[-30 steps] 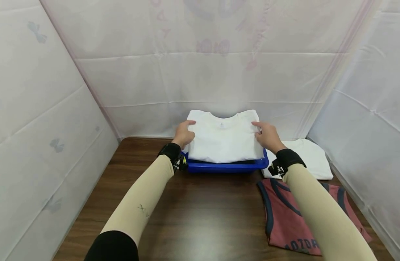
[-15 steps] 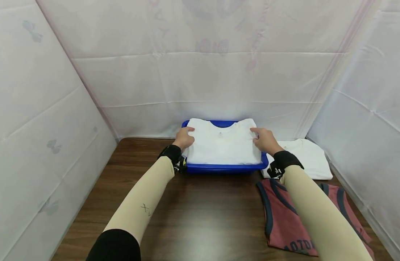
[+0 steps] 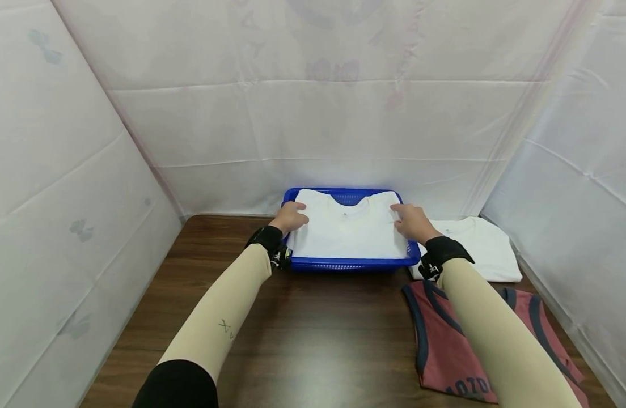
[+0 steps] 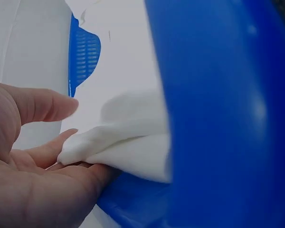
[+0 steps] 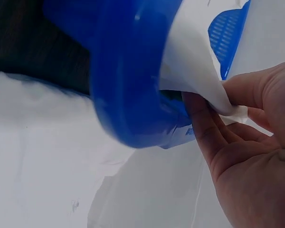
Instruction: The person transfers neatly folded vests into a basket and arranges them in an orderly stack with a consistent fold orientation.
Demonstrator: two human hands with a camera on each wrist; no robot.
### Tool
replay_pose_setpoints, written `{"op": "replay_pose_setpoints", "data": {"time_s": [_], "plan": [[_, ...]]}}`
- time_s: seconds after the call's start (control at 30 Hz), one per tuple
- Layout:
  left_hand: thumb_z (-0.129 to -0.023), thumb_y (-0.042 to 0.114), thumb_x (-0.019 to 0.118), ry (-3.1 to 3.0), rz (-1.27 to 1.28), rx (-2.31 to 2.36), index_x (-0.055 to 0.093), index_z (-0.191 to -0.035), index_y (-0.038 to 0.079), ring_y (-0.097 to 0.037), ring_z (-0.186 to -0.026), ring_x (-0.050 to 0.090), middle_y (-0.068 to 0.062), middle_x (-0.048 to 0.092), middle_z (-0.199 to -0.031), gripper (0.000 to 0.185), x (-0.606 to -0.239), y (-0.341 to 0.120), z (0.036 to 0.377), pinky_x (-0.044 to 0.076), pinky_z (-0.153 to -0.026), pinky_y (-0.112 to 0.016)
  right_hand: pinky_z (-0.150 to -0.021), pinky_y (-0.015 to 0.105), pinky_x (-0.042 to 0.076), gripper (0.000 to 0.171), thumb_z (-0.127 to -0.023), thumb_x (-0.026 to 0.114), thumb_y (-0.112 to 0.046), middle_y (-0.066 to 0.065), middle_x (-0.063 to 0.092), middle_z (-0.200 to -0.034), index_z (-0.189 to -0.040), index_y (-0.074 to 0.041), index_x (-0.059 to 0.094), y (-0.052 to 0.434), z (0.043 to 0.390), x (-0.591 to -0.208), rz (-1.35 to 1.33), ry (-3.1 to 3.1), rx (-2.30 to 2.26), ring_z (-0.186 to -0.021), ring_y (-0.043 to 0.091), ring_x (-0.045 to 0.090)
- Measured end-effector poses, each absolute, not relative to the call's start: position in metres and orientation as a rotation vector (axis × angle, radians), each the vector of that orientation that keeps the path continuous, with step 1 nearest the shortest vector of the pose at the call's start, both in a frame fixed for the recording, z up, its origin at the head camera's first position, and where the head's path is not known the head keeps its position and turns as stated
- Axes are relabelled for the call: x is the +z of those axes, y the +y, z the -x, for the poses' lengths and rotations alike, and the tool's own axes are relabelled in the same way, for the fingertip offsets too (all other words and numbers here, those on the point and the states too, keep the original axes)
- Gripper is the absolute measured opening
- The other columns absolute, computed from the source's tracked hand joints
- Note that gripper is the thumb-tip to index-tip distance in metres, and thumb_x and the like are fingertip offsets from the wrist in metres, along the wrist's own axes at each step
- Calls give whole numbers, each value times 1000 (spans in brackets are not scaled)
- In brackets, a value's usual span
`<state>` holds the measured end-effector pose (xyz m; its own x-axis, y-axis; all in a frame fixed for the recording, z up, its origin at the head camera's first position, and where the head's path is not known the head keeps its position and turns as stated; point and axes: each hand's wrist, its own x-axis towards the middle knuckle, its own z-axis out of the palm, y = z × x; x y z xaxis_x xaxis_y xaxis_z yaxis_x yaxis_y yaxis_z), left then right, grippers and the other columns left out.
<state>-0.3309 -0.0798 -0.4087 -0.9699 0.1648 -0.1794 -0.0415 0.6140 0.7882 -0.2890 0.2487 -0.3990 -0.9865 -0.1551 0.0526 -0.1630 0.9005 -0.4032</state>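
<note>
A folded white T-shirt (image 3: 350, 229) lies in a blue plastic basket (image 3: 354, 264), neckline toward the back wall. At the shirt's left edge is my left hand (image 3: 290, 217). In the left wrist view its fingers (image 4: 47, 154) lie under the folded edge, while the thumb (image 4: 50, 104) is raised apart from the cloth. My right hand (image 3: 414, 222) is at the opposite edge. There the right wrist view shows the thumb (image 5: 244, 90) on top of the cloth and the fingers (image 5: 206, 126) beneath, pinching it.
Right of the basket lies another folded white T-shirt (image 3: 478, 249). Nearer, partly under my right forearm, is a folded red tank top (image 3: 445, 351) with dark trim. The brown wooden table (image 3: 313, 334) meets white cloth walls (image 3: 313, 124) at the back and sides.
The white T-shirt has come down into the basket, and its back edge now lies below the basket's far rim. Both hands lowered with it; the left thumb now stands off the cloth.
</note>
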Motion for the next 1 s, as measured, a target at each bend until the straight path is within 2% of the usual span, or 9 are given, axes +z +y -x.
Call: {"op": "replay_pose_setpoints", "data": {"time_s": [0.17, 0.4, 0.5, 0.67, 0.73, 0.9, 1.0], "plan": [[-102, 12, 56, 2590, -120, 1274, 47, -152, 0, -35, -144, 42, -19, 43, -158, 52, -407, -81, 329, 39, -114, -49, -78, 44, 51, 51, -99, 56, 2, 36, 49, -145, -149, 7, 47, 248, 290, -399, -228, -3098, 631, -107, 41, 57], [-104, 16, 53, 2611, -127, 1223, 45, -152, -3, -35, -144, 41, -21, 42, -158, 53, -403, -81, 326, 38, -115, -48, -91, 52, 52, 52, -100, 57, 1, 35, 48, -146, -150, 7, 45, 249, 290, -398, -234, -3133, 601, -122, 46, 56], [-104, 17, 52, 2610, -120, 1196, 41, -153, -6, -36, -145, 40, -22, 40, -159, 55, -402, -80, 324, 37, -116, -48, -91, 52, 52, 53, -99, 60, -1, 35, 54, -139, -150, 6, 45, 248, 288, -399, -248, -3124, 603, -117, 45, 59], [-104, 19, 53, 2616, -142, 1185, 38, -154, -8, -38, -146, 38, -24, 37, -160, 58, -401, -80, 318, 36, -116, -49, -90, 51, 52, 55, -98, 64, -4, 33, 62, -127, -149, 4, 47, 247, 284, -398, -273, -3099, 622, -99, 38, 61], [-104, 19, 53, 2624, -162, 1182, 38, -154, -8, -39, -146, 38, -24, 37, -160, 58, -401, -81, 317, 37, -116, -49, -91, 53, 52, 53, -98, 64, -4, 33, 60, -131, -148, 5, 48, 247, 284, -398, -296, -3080, 629, -100, 38, 62], [-104, 21, 54, 2647, -183, 1171, 39, -154, -6, -39, -147, 37, -24, 36, -160, 59, -405, -83, 318, 37, -116, -50, -98, 56, 49, 47, -99, 61, -1, 34, 50, -145, -144, 8, 52, 247, 284, -399, -361, -2982, 650, -120, 46, 59], [-104, 22, 53, 2657, -176, 1170, 39, -155, -5, -39, -148, 34, -23, 36, -161, 59, -405, -85, 318, 36, -116, -50, -100, 56, 47, 43, -99, 60, 0, 35, 49, -145, -140, 11, 55, 245, 283, -397, -387, -2924, 636, -126, 48, 55]]}}
